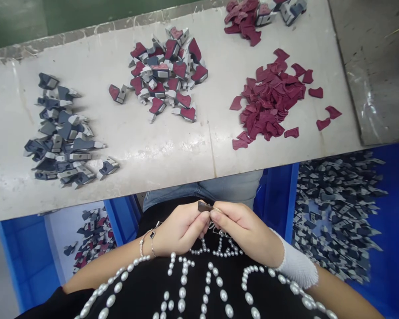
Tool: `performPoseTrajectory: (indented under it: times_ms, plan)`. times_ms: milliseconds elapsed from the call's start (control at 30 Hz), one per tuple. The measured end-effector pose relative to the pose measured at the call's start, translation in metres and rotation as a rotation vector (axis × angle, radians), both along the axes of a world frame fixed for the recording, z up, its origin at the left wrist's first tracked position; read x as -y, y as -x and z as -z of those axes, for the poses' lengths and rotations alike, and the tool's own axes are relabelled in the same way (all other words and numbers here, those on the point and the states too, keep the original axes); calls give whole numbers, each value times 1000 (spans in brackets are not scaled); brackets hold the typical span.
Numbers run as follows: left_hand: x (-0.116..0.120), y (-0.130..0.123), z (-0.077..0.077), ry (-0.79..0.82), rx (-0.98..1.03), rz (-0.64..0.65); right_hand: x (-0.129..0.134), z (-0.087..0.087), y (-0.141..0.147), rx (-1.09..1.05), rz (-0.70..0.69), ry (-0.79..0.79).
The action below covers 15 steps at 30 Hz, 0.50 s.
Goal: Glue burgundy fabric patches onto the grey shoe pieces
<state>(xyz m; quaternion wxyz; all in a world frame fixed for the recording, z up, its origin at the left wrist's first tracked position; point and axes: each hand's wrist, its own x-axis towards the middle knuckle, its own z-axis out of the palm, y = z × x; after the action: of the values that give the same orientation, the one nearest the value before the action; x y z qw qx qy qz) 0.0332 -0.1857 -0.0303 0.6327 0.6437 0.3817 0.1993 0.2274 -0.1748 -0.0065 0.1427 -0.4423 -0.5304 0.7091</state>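
Observation:
In front of my chest, my left hand (185,225) and my right hand (244,227) meet, fingertips pinched together. Between them is a small dark piece (204,206) with a flat, flared end; its exact kind is unclear. My left thumb and fingers grip it, and my right fingertips press at its narrower end, where a thin light-coloured bit shows. Beyond my hands, the pale table (159,164) carries a heap of maroon flat pieces (269,99), a pile of grey parts with maroon faces (168,71), and a pile of grey parts without maroon (64,133).
Below the table's near edge, a blue bin (294,199) full of grey parts stands on my right. Another blue bin (29,252) on my left holds some maroon-faced parts. More maroon pieces (244,20) lie at the far edge. A metal surface (379,79) adjoins the table's right end.

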Motion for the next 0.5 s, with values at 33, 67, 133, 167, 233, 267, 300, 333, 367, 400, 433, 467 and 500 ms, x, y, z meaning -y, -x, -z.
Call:
performPoseTrajectory:
  times_ms: [33,67,133,167,233,267,300,333,367,400,433,467,500]
  plan:
    - [-1,0,-1,9,9,13,3,0,1,3,23,5]
    - [-1,1,-2,18,18,29,7,1,3,9,49,10]
    - [-1,4,-5,41,26,68,15,2,5,22,108,17]
    - [0,6,-6,61,20,90,19,2,4,36,157,19]
    - [2,12,-8,117,-20,113,28,0,1,87,301,13]
    - [3,15,-9,144,-45,100,31,-1,-2,117,385,6]
    - [3,18,-10,163,-66,74,34,-3,-6,139,464,4]
    - [4,21,-11,170,-80,43,36,-6,-11,145,530,7]
    - [3,22,-12,165,-86,14,36,-8,-15,137,576,19]
    - [1,23,-14,151,-85,-4,36,-12,-19,125,603,30]
    - [0,23,-15,132,-81,-6,34,-15,-23,119,610,37]
    - [-2,22,-16,111,-76,1,31,-18,-26,125,587,37]
    - [-4,22,-17,93,-70,10,26,-21,-27,142,530,29]
